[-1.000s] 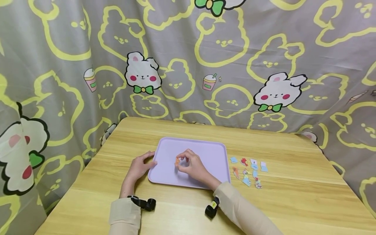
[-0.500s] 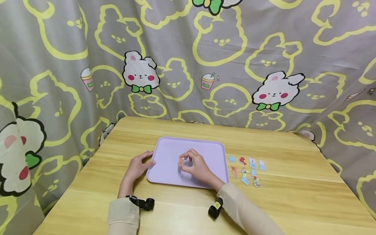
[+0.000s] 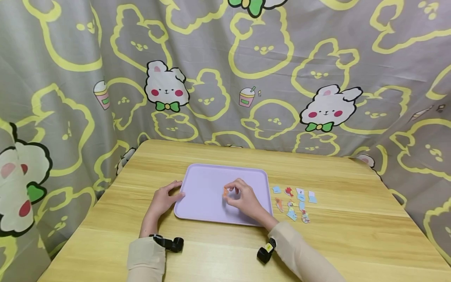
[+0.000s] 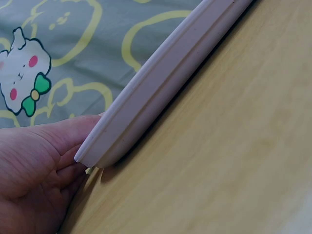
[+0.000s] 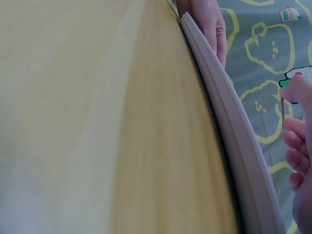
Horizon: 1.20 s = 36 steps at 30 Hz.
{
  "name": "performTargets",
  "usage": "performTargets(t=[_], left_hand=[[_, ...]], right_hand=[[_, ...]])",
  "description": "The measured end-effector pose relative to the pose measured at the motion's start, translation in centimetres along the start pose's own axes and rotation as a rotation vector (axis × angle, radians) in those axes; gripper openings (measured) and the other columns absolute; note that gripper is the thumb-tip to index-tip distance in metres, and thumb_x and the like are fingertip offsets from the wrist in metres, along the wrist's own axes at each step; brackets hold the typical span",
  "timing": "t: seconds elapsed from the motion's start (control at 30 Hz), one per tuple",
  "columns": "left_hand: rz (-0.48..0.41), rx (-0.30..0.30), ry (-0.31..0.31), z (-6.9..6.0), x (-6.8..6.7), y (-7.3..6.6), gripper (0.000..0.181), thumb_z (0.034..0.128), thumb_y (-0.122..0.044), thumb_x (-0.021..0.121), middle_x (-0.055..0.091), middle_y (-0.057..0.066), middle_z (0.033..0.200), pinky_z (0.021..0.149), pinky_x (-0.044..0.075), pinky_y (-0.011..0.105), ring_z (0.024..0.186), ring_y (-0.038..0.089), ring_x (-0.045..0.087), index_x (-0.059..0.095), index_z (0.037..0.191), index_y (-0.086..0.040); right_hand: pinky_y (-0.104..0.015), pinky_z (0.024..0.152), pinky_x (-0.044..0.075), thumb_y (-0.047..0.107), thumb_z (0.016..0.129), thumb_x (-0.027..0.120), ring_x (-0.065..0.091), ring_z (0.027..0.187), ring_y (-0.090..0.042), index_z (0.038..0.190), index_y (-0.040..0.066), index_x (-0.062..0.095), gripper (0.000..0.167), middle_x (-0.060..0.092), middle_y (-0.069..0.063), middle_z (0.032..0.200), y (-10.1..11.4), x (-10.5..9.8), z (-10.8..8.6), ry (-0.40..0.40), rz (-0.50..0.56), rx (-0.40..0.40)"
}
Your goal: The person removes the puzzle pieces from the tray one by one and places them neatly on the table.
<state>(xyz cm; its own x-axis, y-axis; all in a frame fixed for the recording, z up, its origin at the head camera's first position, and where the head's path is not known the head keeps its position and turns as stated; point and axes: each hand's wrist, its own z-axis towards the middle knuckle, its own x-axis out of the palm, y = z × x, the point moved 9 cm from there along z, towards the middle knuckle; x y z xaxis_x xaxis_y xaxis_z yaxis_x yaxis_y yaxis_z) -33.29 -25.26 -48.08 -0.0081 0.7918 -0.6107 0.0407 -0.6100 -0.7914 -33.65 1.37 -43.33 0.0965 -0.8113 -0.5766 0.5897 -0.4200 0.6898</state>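
A small flat orange puzzle piece (image 3: 225, 192) is pinched between the thumb and fingertips of my right hand (image 3: 244, 200), held above the lilac tray (image 3: 202, 196). In the right wrist view the puzzle piece (image 5: 283, 114) is seen edge-on as a thin strip, and the other fingers curl loosely below it. My left hand (image 3: 163, 202) grips the tray's left edge. The thumb lies over the rim in the left wrist view, with the fingers on the outer side, partly hidden by the tray wall (image 4: 146, 92).
Right of the tray, several small puzzle pieces (image 3: 291, 214) in blue, red, orange and white lie spread on the wooden table (image 3: 215, 250). A patterned grey curtain (image 3: 208, 51) hangs along the back and sides. Each wrist bears a black camera (image 3: 266, 250).
My right hand has shifted to the right over the tray, still pinching the orange piece. My left hand stays at the tray's edge. The head view has turned slightly, so everything appears further left.
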Motion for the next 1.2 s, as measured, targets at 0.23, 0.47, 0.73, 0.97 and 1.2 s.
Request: performTargets(t=[0.23,0.47,0.73,0.97,1.2], left_hand=[[-0.001,0.000,0.002,0.0,0.1,-0.1,0.049,0.0933,-0.019,0.066,0.038,0.022,0.153,0.121,0.026,0.054,0.145,0.041,0.032,0.054,0.139,-0.006],[-0.009,0.000,0.012,0.1,0.2,0.1,0.050,0.0930,-0.019,0.066,0.038,0.022,0.153,0.121,0.025,0.055,0.145,0.042,0.031,0.054,0.139,-0.006],[0.008,0.008,0.008,0.1,0.1,0.1,0.050,0.0934,-0.021,0.066,0.038,0.023,0.153,0.120,0.026,0.056,0.145,0.043,0.031,0.054,0.139,-0.005],[0.007,0.005,0.009,0.0,0.0,0.2,0.050,0.0935,-0.020,0.066,0.038,0.022,0.153,0.121,0.026,0.056,0.145,0.042,0.030,0.054,0.140,-0.006],[0.005,0.002,0.013,0.2,0.1,0.0,0.050,0.0937,-0.020,0.066,0.037,0.023,0.154,0.121,0.025,0.057,0.145,0.043,0.030,0.053,0.140,-0.005]], right_hand=[[-0.022,0.064,0.042,0.012,0.081,0.078,0.050,0.076,-0.014,0.106,0.011,0.071,0.027,0.062,-0.002,0.090,-0.6,-1.2,-0.7,-0.017,-0.006,0.005],[-0.022,0.062,0.042,0.011,0.080,0.078,0.049,0.074,-0.016,0.106,0.007,0.071,0.028,0.062,-0.004,0.090,-0.7,-2.3,-1.2,-0.036,-0.008,-0.008],[-0.020,0.060,0.041,0.012,0.079,0.079,0.048,0.074,-0.011,0.106,0.010,0.071,0.028,0.061,0.000,0.089,-1.4,-3.4,-1.9,-0.059,-0.041,0.001],[-0.021,0.061,0.041,0.011,0.079,0.078,0.048,0.074,-0.013,0.107,0.006,0.071,0.029,0.062,-0.003,0.090,-2.0,-4.7,-2.8,-0.068,-0.028,0.006],[-0.020,0.062,0.041,0.007,0.079,0.078,0.048,0.076,-0.013,0.109,0.007,0.071,0.031,0.063,-0.002,0.091,-2.7,-6.2,-3.7,-0.077,-0.027,0.038]])
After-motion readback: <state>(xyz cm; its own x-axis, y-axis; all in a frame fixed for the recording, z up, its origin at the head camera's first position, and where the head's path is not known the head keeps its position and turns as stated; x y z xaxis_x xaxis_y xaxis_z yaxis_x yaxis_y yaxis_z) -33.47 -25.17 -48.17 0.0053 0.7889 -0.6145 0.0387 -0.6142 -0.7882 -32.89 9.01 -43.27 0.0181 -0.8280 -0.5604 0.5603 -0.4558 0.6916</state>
